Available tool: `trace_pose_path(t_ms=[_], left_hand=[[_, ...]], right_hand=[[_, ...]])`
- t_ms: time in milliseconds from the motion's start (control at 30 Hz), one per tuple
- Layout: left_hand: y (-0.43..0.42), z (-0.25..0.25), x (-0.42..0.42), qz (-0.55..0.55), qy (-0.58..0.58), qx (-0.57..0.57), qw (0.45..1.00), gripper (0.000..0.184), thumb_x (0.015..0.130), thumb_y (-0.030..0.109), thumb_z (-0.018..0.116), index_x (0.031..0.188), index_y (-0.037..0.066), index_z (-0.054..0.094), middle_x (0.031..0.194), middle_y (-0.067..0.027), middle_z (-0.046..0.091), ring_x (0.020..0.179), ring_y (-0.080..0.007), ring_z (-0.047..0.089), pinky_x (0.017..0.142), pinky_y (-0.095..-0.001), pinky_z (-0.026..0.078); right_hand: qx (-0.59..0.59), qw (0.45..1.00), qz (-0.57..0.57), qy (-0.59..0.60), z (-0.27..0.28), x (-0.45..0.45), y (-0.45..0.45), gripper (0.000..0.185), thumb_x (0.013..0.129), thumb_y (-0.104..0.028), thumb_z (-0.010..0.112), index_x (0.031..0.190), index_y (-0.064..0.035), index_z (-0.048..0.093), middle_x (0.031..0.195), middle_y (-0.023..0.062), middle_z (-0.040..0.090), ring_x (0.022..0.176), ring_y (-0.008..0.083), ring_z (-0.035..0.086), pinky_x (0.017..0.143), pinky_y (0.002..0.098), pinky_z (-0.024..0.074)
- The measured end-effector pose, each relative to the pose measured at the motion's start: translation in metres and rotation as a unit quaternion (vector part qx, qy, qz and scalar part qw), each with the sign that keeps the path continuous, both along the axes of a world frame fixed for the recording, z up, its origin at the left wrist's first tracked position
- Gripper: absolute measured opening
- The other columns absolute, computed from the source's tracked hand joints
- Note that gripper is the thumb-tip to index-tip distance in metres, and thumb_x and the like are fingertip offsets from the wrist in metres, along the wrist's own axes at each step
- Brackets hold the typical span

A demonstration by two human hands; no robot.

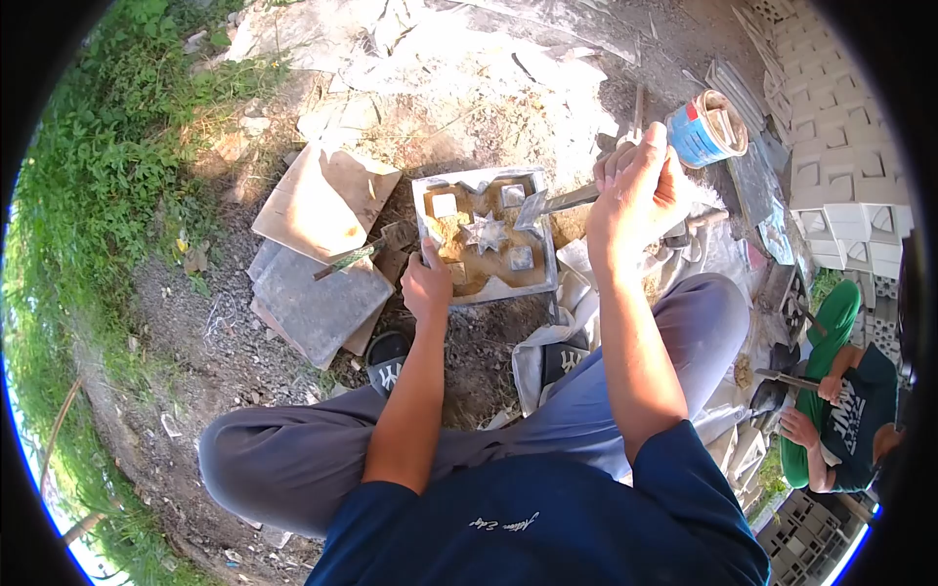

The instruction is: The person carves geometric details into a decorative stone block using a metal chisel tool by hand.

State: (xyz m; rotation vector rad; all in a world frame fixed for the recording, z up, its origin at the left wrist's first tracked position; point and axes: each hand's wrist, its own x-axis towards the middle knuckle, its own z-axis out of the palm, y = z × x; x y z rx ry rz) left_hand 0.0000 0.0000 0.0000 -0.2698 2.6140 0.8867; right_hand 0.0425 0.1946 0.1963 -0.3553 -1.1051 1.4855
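The mould [504, 291] lies on the ground between the person's feet, its pale rim notched and angular. Inside, brown, grainy-looking fill surrounds a faceted star [484, 231] and flat-topped square blocks [521, 258]. The step in hand appears to be working this fill with a trowel [567, 199], whose flat blade is at the right rim. A further stroke would call for a shallow blade angle and a steadied mould. The right hand [640, 190] is clenched around the trowel's handle; the left hand [427, 286] touches the left rim, though whether its fingers curl under cannot be told. Left of it are smooth, square-cornered boards [318, 298]. Farther out stand a rounded blue-labelled bucket [694, 137], pale patterned blocks [848, 190] and leafy plants [107, 146].
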Motion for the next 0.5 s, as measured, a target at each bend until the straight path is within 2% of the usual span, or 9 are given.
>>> trace_pose_path(t_ms=[67, 200, 267, 300, 367, 400, 433, 500], left_hand=[[-0.002, 0.000, -0.002, -0.009, -0.011, 0.002, 1.000, 0.073, 0.100, 0.060, 0.035, 0.131, -0.002, 0.058, 0.124, -0.0249, 0.063, 0.121, -0.0427, 0.056, 0.100, -0.0518, 0.046], [-0.002, -0.004, -0.001, -0.009, -0.011, 0.023, 1.000, 0.073, 0.100, 0.059, 0.035, 0.131, -0.003, 0.059, 0.122, -0.0251, 0.064, 0.117, -0.0439, 0.058, 0.099, -0.0520, 0.046], [-0.003, -0.001, -0.001, -0.016, -0.013, 0.008, 1.000, 0.072, 0.101, 0.058, 0.036, 0.129, -0.003, 0.059, 0.120, -0.0256, 0.065, 0.115, -0.0437, 0.059, 0.098, -0.0520, 0.047], [-0.002, -0.004, 0.000, -0.013, -0.011, 0.012, 1.000, 0.072, 0.101, 0.058, 0.036, 0.129, -0.003, 0.059, 0.120, -0.0256, 0.065, 0.115, -0.0437, 0.059, 0.098, -0.0520, 0.047], [-0.001, -0.010, 0.001, 0.004, 0.032, 0.014, 0.999, 0.069, 0.099, 0.061, 0.034, 0.110, 0.002, 0.069, 0.108, -0.0266, 0.068, 0.106, -0.0472, 0.062, 0.090, -0.0548, 0.048], [-0.001, -0.012, 0.001, 0.007, 0.033, 0.017, 0.999, 0.069, 0.099, 0.061, 0.034, 0.110, 0.002, 0.069, 0.108, -0.0266, 0.068, 0.106, -0.0472, 0.062, 0.090, -0.0548, 0.048], [-0.001, -0.014, 0.002, 0.004, 0.040, 0.015, 0.999, 0.069, 0.100, 0.061, 0.034, 0.110, 0.002, 0.069, 0.107, -0.0267, 0.068, 0.106, -0.0470, 0.062, 0.090, -0.0548, 0.048], [-0.003, -0.013, 0.000, 0.005, 0.050, 0.015, 0.999, 0.069, 0.100, 0.060, 0.034, 0.110, 0.002, 0.069, 0.107, -0.0268, 0.068, 0.106, -0.0469, 0.062, 0.090, -0.0549, 0.049]], right_hand=[[-0.002, 0.997, -0.036, -0.075, 0.002, -0.002, -0.004, 0.041, 0.099, -0.029, 0.065, 0.069, -0.0103, 0.045, 0.055, -0.0046, 0.043, 0.048, 0.0031, 0.034, 0.045, 0.0215, 0.0288], [-0.012, 0.991, -0.056, -0.119, 0.007, -0.007, -0.001, 0.041, 0.097, -0.028, 0.068, 0.069, -0.0102, 0.044, 0.055, -0.0057, 0.039, 0.047, 0.0023, 0.032, 0.044, 0.0205, 0.0269], [-0.003, 0.984, -0.044, -0.170, 0.007, -0.003, -0.002, 0.043, 0.102, -0.033, 0.059, 0.070, -0.0091, 0.043, 0.058, -0.0043, 0.039, 0.052, 0.0048, 0.033, 0.048, 0.0224, 0.0295], [0.001, 0.985, -0.041, -0.169, 0.007, -0.002, -0.004, 0.043, 0.102, -0.033, 0.059, 0.070, -0.0091, 0.043, 0.058, -0.0043, 0.039, 0.052, 0.0048, 0.033, 0.048, 0.0224, 0.0295], [0.028, 0.994, 0.101, -0.017, 0.003, -0.002, -0.009, 0.046, 0.106, -0.037, 0.045, 0.070, -0.0074, 0.043, 0.063, -0.0019, 0.040, 0.059, 0.0079, 0.036, 0.056, 0.0247, 0.0317], [0.058, 0.990, 0.086, -0.095, -0.002, 0.000, -0.009, 0.049, 0.108, -0.037, 0.033, 0.071, -0.0060, 0.045, 0.065, 0.0000, 0.042, 0.063, 0.0102, 0.036, 0.061, 0.0265, 0.0317], [0.144, 0.977, 0.042, -0.152, -0.007, 0.000, -0.008, 0.048, 0.108, -0.033, 0.036, 0.071, -0.0048, 0.048, 0.064, 0.0005, 0.044, 0.061, 0.0099, 0.037, 0.058, 0.0267, 0.0318], [0.148, 0.965, 0.108, -0.190, -0.008, -0.005, -0.003, 0.047, 0.107, -0.032, 0.045, 0.070, -0.0036, 0.051, 0.064, 0.0008, 0.047, 0.061, 0.0103, 0.041, 0.059, 0.0273, 0.0376]])
